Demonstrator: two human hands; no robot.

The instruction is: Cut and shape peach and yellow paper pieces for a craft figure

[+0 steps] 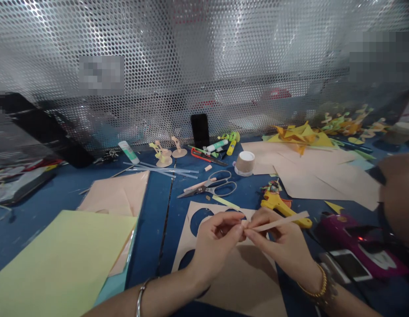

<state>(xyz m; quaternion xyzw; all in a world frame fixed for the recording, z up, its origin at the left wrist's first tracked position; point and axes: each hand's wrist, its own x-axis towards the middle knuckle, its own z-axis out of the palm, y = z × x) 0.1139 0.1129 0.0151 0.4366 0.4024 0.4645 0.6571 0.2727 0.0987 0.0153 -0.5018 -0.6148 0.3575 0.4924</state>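
My left hand [217, 242] and my right hand [280, 240] meet fingertip to fingertip above a pale peach paper sheet [250, 277] with round holes cut in it. Between them is a narrow peach paper strip [283, 221], its free end sticking out to the right over my right hand. The strip's other end sits pinched in the fingertips of both hands, where a small folded or rolled bit shows. Silver scissors [207, 188] lie half spread just beyond the sheet. To the right of the scissors is a yellow-handled glue gun [280, 209].
A yellow paper stack [59, 259] lies at left. Glue sticks [164, 169], small paper figures [163, 156], a phone [200, 130] and a white-brown cup [245, 163] stand along the back. At right are peach sheets [323, 171], a magenta device [359, 242] and another person's arm [399, 193].
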